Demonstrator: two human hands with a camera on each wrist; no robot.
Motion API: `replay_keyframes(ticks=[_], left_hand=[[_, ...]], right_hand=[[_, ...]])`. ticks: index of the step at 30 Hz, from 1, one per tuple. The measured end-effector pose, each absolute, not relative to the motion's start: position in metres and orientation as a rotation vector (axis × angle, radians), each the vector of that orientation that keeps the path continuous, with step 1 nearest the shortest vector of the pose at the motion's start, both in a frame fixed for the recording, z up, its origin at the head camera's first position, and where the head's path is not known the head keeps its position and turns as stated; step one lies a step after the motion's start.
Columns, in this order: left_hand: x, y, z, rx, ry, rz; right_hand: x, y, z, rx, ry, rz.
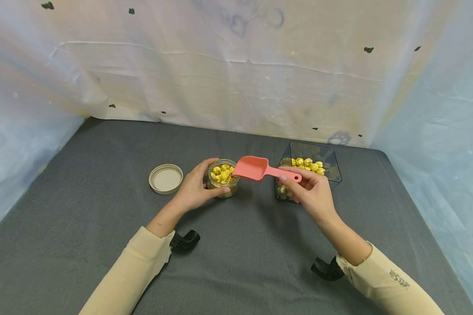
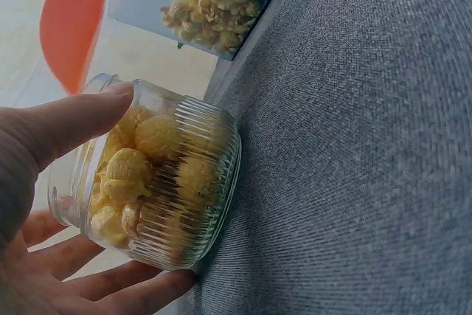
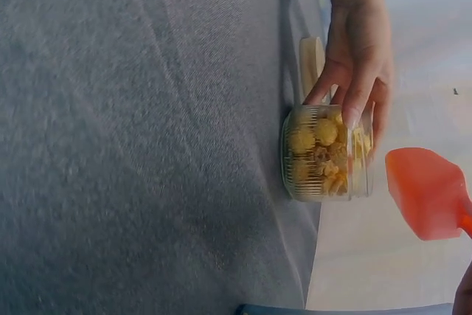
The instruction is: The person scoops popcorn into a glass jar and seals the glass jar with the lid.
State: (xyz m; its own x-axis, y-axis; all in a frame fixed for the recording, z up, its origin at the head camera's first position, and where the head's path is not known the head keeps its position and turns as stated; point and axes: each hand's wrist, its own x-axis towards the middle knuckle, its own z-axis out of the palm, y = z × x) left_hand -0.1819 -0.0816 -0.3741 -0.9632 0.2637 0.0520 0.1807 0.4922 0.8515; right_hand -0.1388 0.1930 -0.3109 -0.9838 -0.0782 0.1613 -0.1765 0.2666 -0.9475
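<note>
My left hand (image 1: 195,186) grips a ribbed glass jar (image 2: 166,175) standing on the table, its thumb on the near side and fingers behind. Yellow popcorn (image 1: 223,173) fills much of the jar. A pink-red scoop (image 1: 252,168) is pinched by its handle in my right hand (image 1: 313,192). The scoop's bowl hangs just above the jar's right rim, and no popcorn shows in it. Below and behind the right hand stands a clear plastic bin (image 1: 333,168) with more popcorn (image 2: 221,5). In the right wrist view, the scoop (image 3: 428,193) is apart from the jar.
A round, cream-coloured lid (image 1: 166,179) lies on the table to the left of the jar. Grey cloth (image 1: 228,271) covers the table. Pale sheeting (image 1: 220,78) hangs along the back and both sides. Black wrist mounts (image 1: 185,240) stick out under both sleeves.
</note>
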Motion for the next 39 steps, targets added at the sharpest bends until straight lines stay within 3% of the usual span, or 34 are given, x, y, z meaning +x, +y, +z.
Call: replay_keyframes(ticks=[16,39], left_hand=[[-0.181,-0.081,-0.374,0.377,2.612,1.507],[-0.182,-0.084,-0.376,0.399,2.600,1.520]], right_hand=[[-0.136,0.199,-0.316,0.145,-2.115,2.134],[-0.135,0.231,-0.303,0.038,-1.797,2.207]])
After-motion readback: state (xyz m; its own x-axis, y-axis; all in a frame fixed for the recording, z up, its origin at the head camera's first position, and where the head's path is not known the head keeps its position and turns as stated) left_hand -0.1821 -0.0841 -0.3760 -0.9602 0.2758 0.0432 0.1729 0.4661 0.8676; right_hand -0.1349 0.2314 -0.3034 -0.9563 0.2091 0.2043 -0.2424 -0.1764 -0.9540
